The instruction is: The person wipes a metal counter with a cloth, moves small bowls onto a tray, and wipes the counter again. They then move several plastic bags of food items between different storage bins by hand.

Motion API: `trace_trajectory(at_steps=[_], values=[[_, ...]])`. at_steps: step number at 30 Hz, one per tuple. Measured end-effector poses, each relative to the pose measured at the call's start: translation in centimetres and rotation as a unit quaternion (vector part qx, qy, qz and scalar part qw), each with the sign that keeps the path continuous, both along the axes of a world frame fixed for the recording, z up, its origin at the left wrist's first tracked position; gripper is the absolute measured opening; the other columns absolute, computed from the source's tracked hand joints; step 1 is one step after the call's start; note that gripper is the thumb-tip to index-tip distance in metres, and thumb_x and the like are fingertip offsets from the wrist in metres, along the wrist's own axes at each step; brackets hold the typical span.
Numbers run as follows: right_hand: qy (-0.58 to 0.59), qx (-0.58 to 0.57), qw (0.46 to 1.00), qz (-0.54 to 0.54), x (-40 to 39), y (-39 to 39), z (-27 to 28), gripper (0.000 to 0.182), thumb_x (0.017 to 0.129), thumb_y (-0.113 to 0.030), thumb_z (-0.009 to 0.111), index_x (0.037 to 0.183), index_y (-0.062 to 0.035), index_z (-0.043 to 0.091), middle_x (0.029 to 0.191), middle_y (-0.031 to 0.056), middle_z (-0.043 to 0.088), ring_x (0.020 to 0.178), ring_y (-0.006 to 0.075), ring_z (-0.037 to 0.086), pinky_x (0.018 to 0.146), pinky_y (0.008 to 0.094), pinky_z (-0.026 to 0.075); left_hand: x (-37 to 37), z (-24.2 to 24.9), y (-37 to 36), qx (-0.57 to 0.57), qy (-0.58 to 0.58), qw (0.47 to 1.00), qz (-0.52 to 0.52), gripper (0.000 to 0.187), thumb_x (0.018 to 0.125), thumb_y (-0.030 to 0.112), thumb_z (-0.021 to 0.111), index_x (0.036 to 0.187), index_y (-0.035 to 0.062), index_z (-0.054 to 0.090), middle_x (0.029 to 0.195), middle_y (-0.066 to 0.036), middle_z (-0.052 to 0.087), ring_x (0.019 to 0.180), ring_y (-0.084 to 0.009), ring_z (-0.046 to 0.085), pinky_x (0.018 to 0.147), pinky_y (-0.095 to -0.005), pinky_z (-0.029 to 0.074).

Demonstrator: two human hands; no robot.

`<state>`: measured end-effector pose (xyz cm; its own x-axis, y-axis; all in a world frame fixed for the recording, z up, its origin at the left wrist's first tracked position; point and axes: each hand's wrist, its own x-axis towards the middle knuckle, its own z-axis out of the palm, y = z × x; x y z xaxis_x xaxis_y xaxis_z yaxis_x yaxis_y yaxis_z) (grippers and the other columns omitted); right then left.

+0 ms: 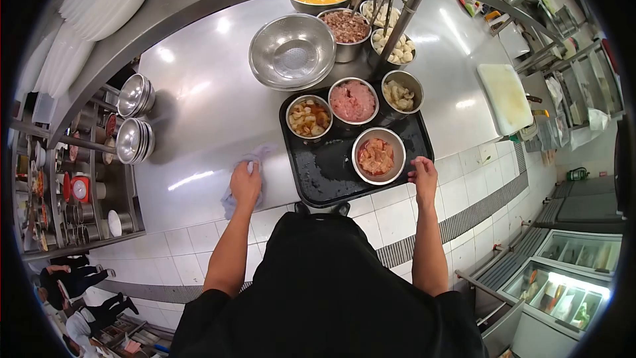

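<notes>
Left hand (pixel 246 182) presses flat on a grey cloth (pixel 244 179) on the tabletop (pixel 199 99) just left of the black tray (pixel 318 172), whose lower-right edge the right hand (pixel 423 174) grips, fingers curled.

Top: black, short-sleeved, loose over the torso
Sleeves: end above the elbows, both forearms bare
Left hand (pixel 246 182): bare, no glove, no ring or watch visible
Right hand (pixel 423 174): bare, no glove, wrist uncovered
Markings: none visible on the black fabric
</notes>
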<state>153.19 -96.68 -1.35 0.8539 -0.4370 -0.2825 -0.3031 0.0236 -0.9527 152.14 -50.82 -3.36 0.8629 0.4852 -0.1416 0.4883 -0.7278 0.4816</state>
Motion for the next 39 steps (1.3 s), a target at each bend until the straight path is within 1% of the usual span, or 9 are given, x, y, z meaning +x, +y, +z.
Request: trace_trajectory(at_steps=[5,10,15,19,23,27,35,38,39], values=[[-0.067,-0.055,0.996,-0.029,-0.4,0.8,-0.4,0.017,0.09,-0.021,0.057,0.093,-0.0048,0.061,0.079,0.0022,0.061,0.057,0.0073,0.054,0.048,0.021,0.044,1.0,-1.0,-1.8,-0.028,-0.185,0.978,-0.091,0.035,0.088,0.032,0.057,0.104,0.0015,0.064,0.109,-0.019,0.059,0.105,-0.0372,0.054,0.09,-0.043,0.043],[-0.06,-0.067,0.991,-0.094,-1.1,1.0,-0.5,0.012,0.086,-0.017,0.06,0.087,-0.0049,0.06,0.07,-0.0004,0.057,0.056,0.0066,0.052,0.048,0.0216,0.042,-0.7,0.1,-2.8,-0.133,-0.201,0.969,-0.061,0.032,0.089,0.023,0.058,0.111,-0.0001,0.059,0.112,-0.017,0.055,0.106,-0.0345,0.054,0.091,-0.0386,0.043],[-0.038,-0.079,0.992,-0.093,-2.1,-0.4,0.9,0.014,0.086,-0.018,0.061,0.083,-0.0044,0.059,0.064,-0.0008,0.055,0.056,0.0069,0.052,0.048,0.0216,0.041,-0.5,-1.6,-2.2,-0.148,-0.255,0.955,0.009,0.03,0.088,0.015,0.058,0.115,0.0013,0.056,0.113,-0.015,0.055,0.104,-0.0309,0.054,0.088,-0.0375,0.044],[-0.03,-0.083,0.993,-0.084,-1.9,-2.6,1.7,0.023,0.088,-0.025,0.06,0.079,-0.0039,0.061,0.063,0.0003,0.056,0.056,0.0072,0.052,0.049,0.0224,0.041,0.0,0.5,-3.1,-0.091,-0.267,0.959,-0.002,0.029,0.088,0.013,0.058,0.115,0.0013,0.056,0.111,-0.014,0.055,0.098,-0.0268,0.056,0.082,-0.0341,0.045],[-0.07,-0.075,0.99,-0.096,0.0,-5.4,0.5,0.023,0.087,-0.017,0.059,0.104,-0.0018,0.058,0.082,0.0041,0.059,0.06,0.0082,0.054,0.05,0.0214,0.043,0.3,1.9,-5.1,-0.134,-0.291,0.947,0.007,0.029,0.087,0.009,0.057,0.115,0.001,0.056,0.107,-0.011,0.055,0.087,-0.0205,0.056,0.073,-0.0298,0.046],[-0.04,-0.055,0.997,-0.032,3.6,-7.9,0.5,0.025,0.087,-0.017,0.059,0.106,-0.0009,0.057,0.077,0.0018,0.054,0.06,0.0071,0.051,0.05,0.0202,0.043,0.8,1.9,-8.8,-0.134,-0.285,0.949,0.013,0.03,0.088,0.009,0.055,0.118,0.0024,0.055,0.109,-0.008,0.057,0.088,-0.0155,0.055,0.073,-0.0277,0.045],[-0.022,-0.043,0.994,0.099,9.7,-15.2,-2.9,0.022,0.088,-0.018,0.059,0.103,-0.0012,0.06,0.077,0.0007,0.057,0.06,0.0071,0.049,0.052,0.0216,0.041,2.7,4.5,-21.3,-0.145,-0.285,0.942,0.099,0.036,0.087,0.006,0.056,0.123,0.0022,0.052,0.109,-0.01,0.056,0.088,-0.0159,0.054,0.077,-0.0279,0.045],[0.039,-0.047,0.988,0.14,10.6,-17.1,-3.0,0.018,0.087,-0.02,0.058,0.088,-0.0035,0.064,0.067,0.0016,0.057,0.059,0.0085,0.05,0.054,0.0246,0.042,1.1,3.7,-23.1,-0.123,-0.284,0.945,0.103,0.037,0.087,0.005,0.056,0.124,0.0024,0.052,0.11,-0.011,0.057,0.091,-0.0173,0.054,0.081,-0.0291,0.044],[0.035,-0.151,0.971,0.182,11.4,-18.5,-6.4,0.02,0.087,-0.021,0.056,0.082,-0.0032,0.065,0.066,0.0067,0.059,0.059,0.0132,0.053,0.056,0.0298,0.044,1.2,3.4,-23.6,-0.1,-0.312,0.941,0.088,0.037,0.087,0.005,0.056,0.124,0.0023,0.052,0.11,-0.011,0.057,0.092,-0.0179,0.054,0.083,-0.0294,0.044]])
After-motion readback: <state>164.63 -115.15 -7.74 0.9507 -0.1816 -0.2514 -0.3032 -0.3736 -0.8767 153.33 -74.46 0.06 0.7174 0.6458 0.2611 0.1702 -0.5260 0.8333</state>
